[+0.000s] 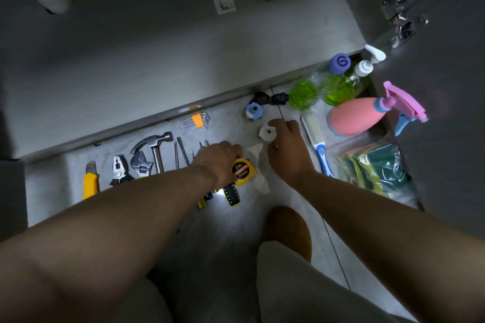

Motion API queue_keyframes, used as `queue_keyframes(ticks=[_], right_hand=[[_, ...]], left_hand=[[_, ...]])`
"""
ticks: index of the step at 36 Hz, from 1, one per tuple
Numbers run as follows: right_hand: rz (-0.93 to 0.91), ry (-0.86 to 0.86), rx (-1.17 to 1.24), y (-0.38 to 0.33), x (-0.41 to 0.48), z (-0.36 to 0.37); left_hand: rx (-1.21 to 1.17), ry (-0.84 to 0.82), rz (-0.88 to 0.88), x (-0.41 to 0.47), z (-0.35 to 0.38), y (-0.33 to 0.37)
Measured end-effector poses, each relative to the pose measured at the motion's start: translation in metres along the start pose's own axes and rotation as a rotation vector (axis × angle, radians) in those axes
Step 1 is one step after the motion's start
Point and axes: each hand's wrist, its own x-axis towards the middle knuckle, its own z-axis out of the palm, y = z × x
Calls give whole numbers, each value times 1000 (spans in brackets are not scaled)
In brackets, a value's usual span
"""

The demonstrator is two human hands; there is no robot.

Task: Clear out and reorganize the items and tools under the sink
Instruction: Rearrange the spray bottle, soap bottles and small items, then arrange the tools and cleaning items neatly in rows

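Tape measure (pixel 244 169) (yellow) lies under left hand (pixel 219 162); right hand (pixel 287 147) touches white fitting (pixel 265 132).

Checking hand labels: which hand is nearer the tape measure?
Left. The left hand is on the tape measure; the right hand is apart, up and right of it, at the white fitting.

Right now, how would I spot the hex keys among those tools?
Find the metal cabinet edge crossing the picture. Just in front of it, beyond the hammer, lies the hex key set. It alone is bent steel rods in an orange clip.
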Motion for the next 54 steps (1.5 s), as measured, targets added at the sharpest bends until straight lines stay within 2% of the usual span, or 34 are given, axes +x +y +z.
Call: queue_keyframes(ticks=[2, 4, 7, 9, 12, 17, 23, 28, 33, 40, 44, 49, 52, 54], right_hand=[[18, 3, 3, 4, -14, 1], [27, -71, -17, 10, -28, 4], [11, -256, -23, 15, -46, 11], [-1, -319, -42, 15, -53, 16], [-7, -289, -147, 15, -56, 19], [36, -240, -230, 15, -49, 15], [-24, -214, -145, -7, -29, 20], [-107, -187, -163, -43, 9, 28], [-99, -181, -285, -70, 42, 35], [-102, -208, -168, -77, 24, 35], [-173, -371, -209, -80, 3, 16], [-242, -703, -354, -112, -8, -43], [-272, -783, -499, -149, -19, -87], [-307, -776, -586, -174, -28, -112]], left_hand=[[37, 51, 7, 0, 5, 5], [5, 48, 5, 0, 10, 10], [-175, 57, -34, 1, 16, 23], [-295, 88, -60, 2, 20, 33], [-459, 62, -74, 0, 21, 41], [-574, 30, -63, -8, 9, 24], [-343, 133, -104, -26, -19, -18], [-251, 78, -142, -54, -28, -52], [-200, 39, -135, -77, -24, -70], [-100, -155, -144, -107, -61, -92], [34, -210, -165, -134, -103, -99], [138, -90, -229, -182, -149, -101], [128, -26, -248, -213, -155, -99], [110, -14, -270, -231, -151, -97]])
